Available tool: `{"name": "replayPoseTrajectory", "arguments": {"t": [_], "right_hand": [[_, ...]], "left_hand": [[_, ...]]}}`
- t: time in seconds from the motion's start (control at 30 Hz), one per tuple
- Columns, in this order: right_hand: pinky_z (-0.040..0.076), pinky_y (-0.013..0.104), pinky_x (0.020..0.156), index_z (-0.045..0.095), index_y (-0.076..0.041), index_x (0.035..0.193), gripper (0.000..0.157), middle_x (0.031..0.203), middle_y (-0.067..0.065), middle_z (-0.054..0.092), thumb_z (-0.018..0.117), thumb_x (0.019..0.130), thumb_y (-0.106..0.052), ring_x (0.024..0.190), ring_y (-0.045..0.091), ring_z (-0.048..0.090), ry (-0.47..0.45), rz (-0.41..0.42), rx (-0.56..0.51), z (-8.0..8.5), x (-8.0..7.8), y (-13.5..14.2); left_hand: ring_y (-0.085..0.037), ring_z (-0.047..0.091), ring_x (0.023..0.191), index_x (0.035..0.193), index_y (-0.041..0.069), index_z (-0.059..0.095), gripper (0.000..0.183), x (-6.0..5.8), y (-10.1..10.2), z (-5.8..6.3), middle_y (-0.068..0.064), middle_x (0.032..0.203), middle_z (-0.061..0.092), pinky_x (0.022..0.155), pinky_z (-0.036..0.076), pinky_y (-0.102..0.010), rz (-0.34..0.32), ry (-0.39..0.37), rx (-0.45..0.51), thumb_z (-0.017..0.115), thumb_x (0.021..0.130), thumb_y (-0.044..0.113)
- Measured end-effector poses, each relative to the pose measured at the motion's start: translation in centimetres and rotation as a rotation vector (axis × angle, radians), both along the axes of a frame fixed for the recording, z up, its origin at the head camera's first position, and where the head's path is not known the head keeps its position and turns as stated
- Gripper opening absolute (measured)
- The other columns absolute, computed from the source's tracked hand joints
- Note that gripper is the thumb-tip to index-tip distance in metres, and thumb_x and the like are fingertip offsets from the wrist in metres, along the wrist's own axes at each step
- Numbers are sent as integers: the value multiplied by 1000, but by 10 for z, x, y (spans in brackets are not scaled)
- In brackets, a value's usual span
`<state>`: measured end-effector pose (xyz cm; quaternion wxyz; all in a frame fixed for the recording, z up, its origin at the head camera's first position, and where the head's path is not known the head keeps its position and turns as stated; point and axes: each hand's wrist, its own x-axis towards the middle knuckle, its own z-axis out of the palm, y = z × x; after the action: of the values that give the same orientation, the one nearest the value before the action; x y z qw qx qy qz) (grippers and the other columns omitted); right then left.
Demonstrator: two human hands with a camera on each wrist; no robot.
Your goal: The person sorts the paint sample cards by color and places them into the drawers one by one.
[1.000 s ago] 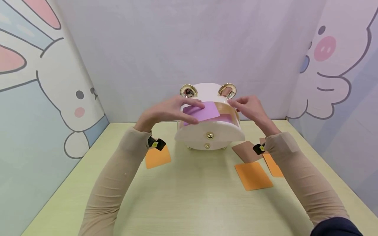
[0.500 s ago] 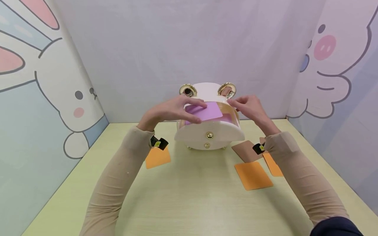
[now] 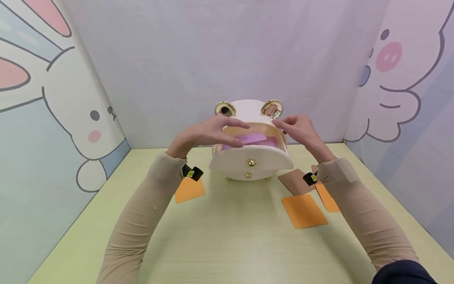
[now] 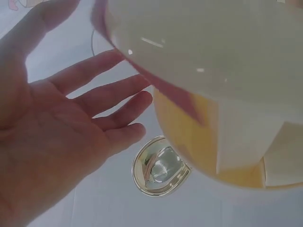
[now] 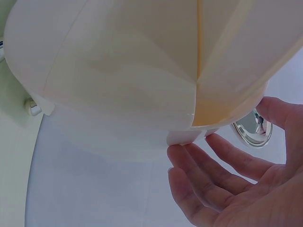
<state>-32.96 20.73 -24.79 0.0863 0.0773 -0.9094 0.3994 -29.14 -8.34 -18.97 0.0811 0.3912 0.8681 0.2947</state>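
A rounded white box [image 3: 248, 108] with gold rings on top has its upper drawer [image 3: 271, 157] pulled out at the front. Inside the drawer, a purple card [image 3: 253, 138] lies tilted over more purple. My left hand [image 3: 209, 132] hovers at the drawer's left side, thumb and fingers spread and holding nothing. In the left wrist view, its fingers [image 4: 116, 94] are extended beside the drawer edge. My right hand [image 3: 299, 128] grips the upper right edge of the box, its thumb near the gold ring and its other fingers [image 5: 222, 161] against the side.
Orange cards lie on the table to the left [image 3: 189, 190] and right, the nearest being a square orange card [image 3: 305, 213]. A brown card [image 3: 294, 181] lies right of the box. Cartoon-printed panels [image 3: 95, 138] stand on both sides, with a plain panel [image 3: 244, 51] behind.
The purple card has left my left hand and dropped into the drawer. My left hand has shifted slightly right. The right hand has stayed on the box.
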Motion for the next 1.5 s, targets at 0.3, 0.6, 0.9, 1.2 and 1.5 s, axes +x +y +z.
{"name": "replayPoseTrajectory", "arguments": {"t": [0.3, 0.6, 0.9, 1.2, 1.5], "right_hand": [[41, 35, 79, 71, -5, 113, 68, 111, 17, 69, 58, 84, -65, 100, 28, 57, -2, 2, -2, 0, 0, -1], [41, 36, 80, 70, -5, 114, 67, 112, 18, 69, 58, 85, -64, 101, 29, 58, 3, 4, -9, 0, 0, -1], [40, 34, 76, 71, -5, 111, 65, 108, 17, 70, 58, 85, -64, 97, 28, 57, 11, -4, -17, -4, 0, 2], [42, 35, 77, 71, -5, 111, 66, 108, 17, 70, 58, 85, -64, 99, 29, 58, 10, -2, -20, -6, -1, 4], [41, 35, 77, 72, -4, 109, 65, 106, 17, 71, 59, 85, -64, 99, 29, 58, 18, -3, -27, -4, -2, 2]], "left_hand": [[-19, 50, 126, 127, 16, 62, 42, 17, 6, -6, 0, 133, 58, 108, 40, -43, 64, 125, 82, 70, 87, 27], [-12, 56, 58, 90, 7, 67, 10, 75, 24, -29, -1, 70, 65, 52, 45, -24, 195, 263, 308, 65, 91, 17], [-20, 66, 53, 97, 4, 66, 31, 95, 41, -84, -14, 72, 72, 51, 53, -30, 279, -374, 503, 55, 98, 33], [-22, 73, 71, 110, 0, 57, 43, 86, 56, -105, -19, 93, 74, 71, 60, -42, 301, -826, 840, 49, 99, 41], [-21, 72, 65, 108, -10, 58, 41, 81, 65, -107, -10, 82, 74, 73, 60, -42, 340, -835, 985, 49, 101, 30]]}}
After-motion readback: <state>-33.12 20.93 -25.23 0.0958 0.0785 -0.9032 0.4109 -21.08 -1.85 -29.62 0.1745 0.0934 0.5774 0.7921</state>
